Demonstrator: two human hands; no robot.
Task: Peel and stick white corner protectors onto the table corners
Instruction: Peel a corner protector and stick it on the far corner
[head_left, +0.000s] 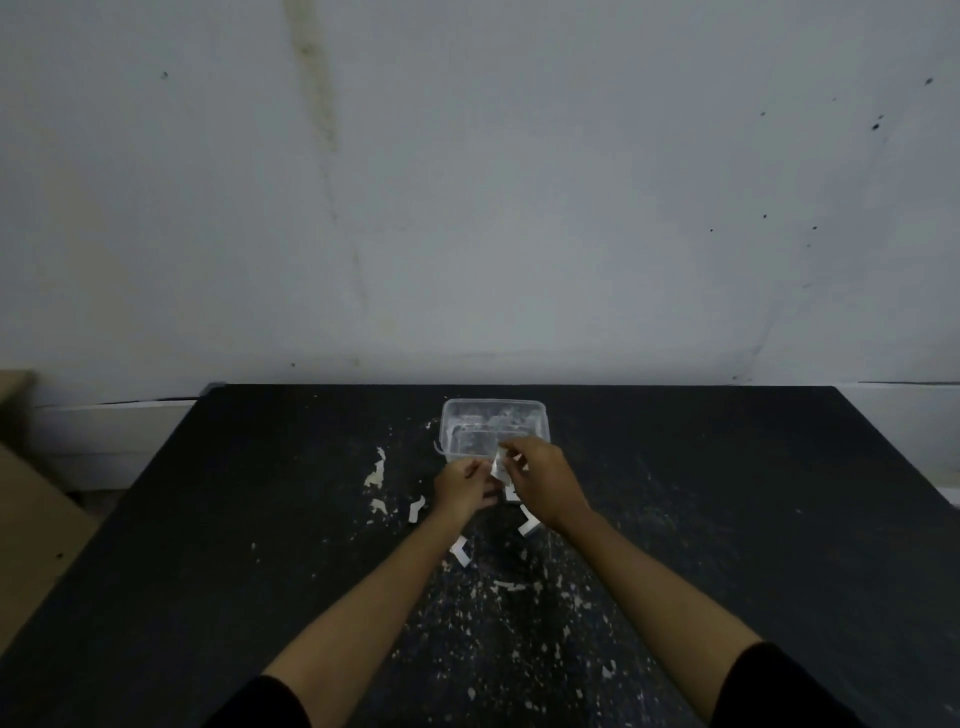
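Both my hands meet over the middle of the black table (727, 519), just in front of a clear plastic tub (493, 415). My right hand (545, 483) pinches a small white corner protector (500, 465) at its top. My left hand (462, 486) holds the same piece from the left, fingers curled on it. Three more white L-shaped corner protectors lie on the table: one left of my left wrist (416, 509), one under my left forearm (460, 551), one under my right wrist (528, 524).
The table top is scratched and flecked with pale chips, with a larger pale patch (376, 470) left of the tub. A grey wall (467, 208) stands right behind the table. Brown cardboard (31, 519) leans at the left.
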